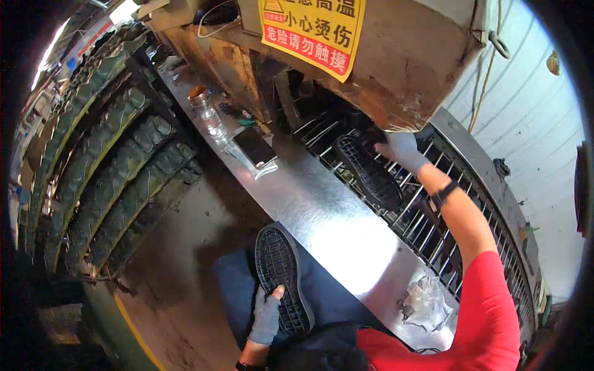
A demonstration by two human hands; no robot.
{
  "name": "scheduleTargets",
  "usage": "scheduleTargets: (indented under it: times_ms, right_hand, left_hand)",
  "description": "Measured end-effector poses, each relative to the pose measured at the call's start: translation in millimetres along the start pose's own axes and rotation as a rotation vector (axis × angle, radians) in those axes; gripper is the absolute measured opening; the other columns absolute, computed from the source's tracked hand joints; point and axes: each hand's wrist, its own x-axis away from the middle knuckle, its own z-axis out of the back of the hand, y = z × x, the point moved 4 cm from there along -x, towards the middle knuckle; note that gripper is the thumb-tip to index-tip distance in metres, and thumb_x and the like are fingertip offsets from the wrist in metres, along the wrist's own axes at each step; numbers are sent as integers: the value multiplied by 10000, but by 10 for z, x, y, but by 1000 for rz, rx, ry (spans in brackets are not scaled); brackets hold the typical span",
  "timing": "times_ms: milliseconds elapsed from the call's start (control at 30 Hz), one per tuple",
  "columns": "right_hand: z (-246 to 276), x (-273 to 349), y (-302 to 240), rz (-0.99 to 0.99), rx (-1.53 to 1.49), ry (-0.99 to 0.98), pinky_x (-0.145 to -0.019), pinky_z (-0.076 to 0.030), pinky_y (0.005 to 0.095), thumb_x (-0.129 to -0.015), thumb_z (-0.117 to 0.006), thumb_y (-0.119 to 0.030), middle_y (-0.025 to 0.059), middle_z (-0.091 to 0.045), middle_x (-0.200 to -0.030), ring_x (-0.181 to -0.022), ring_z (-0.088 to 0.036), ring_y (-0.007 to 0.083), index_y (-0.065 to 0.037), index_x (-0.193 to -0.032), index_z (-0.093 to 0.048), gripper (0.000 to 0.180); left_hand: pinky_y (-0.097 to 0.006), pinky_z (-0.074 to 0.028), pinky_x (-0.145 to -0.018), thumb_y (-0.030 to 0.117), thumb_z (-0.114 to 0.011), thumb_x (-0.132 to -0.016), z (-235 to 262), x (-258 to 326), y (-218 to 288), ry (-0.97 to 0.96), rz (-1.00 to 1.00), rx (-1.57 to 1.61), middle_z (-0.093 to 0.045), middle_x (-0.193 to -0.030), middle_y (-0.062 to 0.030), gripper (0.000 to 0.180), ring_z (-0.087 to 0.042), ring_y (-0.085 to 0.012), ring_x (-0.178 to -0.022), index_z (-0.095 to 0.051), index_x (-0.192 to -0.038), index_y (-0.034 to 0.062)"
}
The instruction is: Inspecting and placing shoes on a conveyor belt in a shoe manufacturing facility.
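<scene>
My left hand (267, 315), in a grey fingerless glove, grips a black shoe sole (278, 272) by its edge, the thumb over its ribbed inner side. This sole is above my dark-clad lap. My gloved right hand (402, 151) reaches out to a rod conveyor (427, 222) beside the opening of a large metal housing. A second black shoe sole (368, 170) lies on the rods next to that hand. The right fingertips are at dark material by the opening, and whether they hold anything is hidden.
The brown metal housing (408, 68) with a yellow warning sign (312, 31) overhangs the conveyor. On the steel ledge (309, 204) are a phone (254, 147), a glass jar (210, 117) and crumpled clear plastic (427, 303). A rack (117, 167) of dark shoe parts stands left.
</scene>
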Motion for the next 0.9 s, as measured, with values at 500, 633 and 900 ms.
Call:
scheduleTargets:
  times_ms: [500,633,900]
  right_hand:
    - [708,1484,1151,358,-22,-211,-1100,-497,431,-829,-730,-172,94,-675,-1233,-1224,-604,360,-242,-1182,-790,365]
    - [784,2120,976,52,-513,-348,-1173,-445,426,-851,-730,-96,94,-638,-1441,-1421,-536,346,-117,-1207,-766,358]
    - [-108,2309,1355,-939,-1113,-324,-1075,-452,392,-826,-848,-504,194,-619,-1406,-1298,-579,287,38,-1504,-514,930]
  left_hand:
    - [-306,-466,-1026,159,-668,-1004,-71,-46,11,-44,5,-12,-687,-1237,-19,419,-609,-147,-1114,-603,-1398,31]
    - [-325,-462,-1053,164,-662,-1004,-129,-9,108,-18,-69,-76,-691,-1288,-50,406,-622,-177,-1152,-625,-1383,22]
    - [-312,-477,-1025,195,-693,-1014,-60,67,-13,-76,-119,-49,-686,-1275,-55,420,-615,-162,-1128,-617,-1389,22]
